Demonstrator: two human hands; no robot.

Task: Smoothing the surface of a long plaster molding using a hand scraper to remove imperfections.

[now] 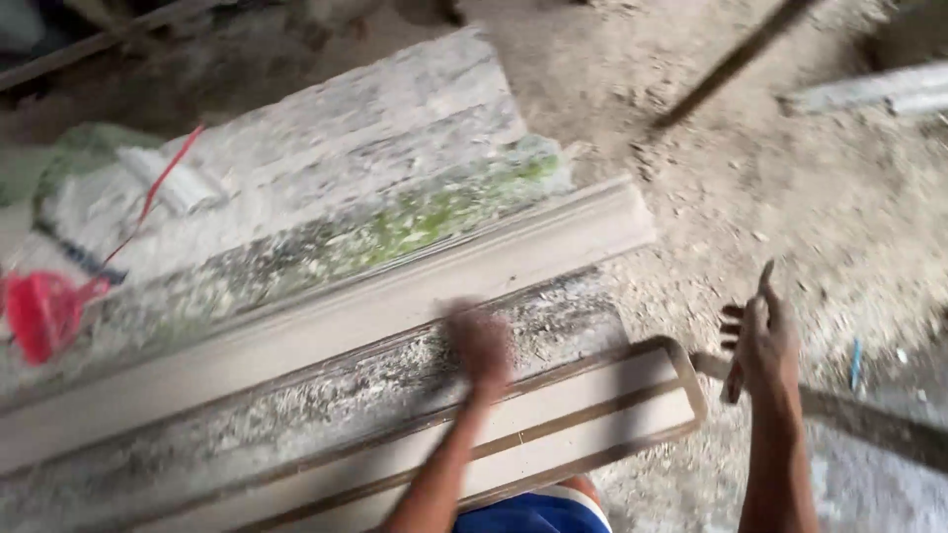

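The left hand (481, 345) rests on the moulded slab (326, 316); a scoop (44, 311) lies far left.

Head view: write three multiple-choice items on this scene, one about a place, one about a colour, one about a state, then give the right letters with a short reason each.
1. Where is the left hand?
A. Over the long moulded slabs
B. On the red scoop
C. Against the right forearm

2. What colour is the scoop at the left edge?
A. Blue
B. Red
C. Yellow

3. How is the right hand held?
A. Closed round a tool
B. Flat on a slab
C. Open, fingers spread, holding nothing

Answers:
1. A, the blurred hand sits above the dusty slab between the pale mouldings.
2. B, its bowl and thin handle are bright red.
3. C, the spread fingers show apart over the gritty ground, beyond the slab ends.
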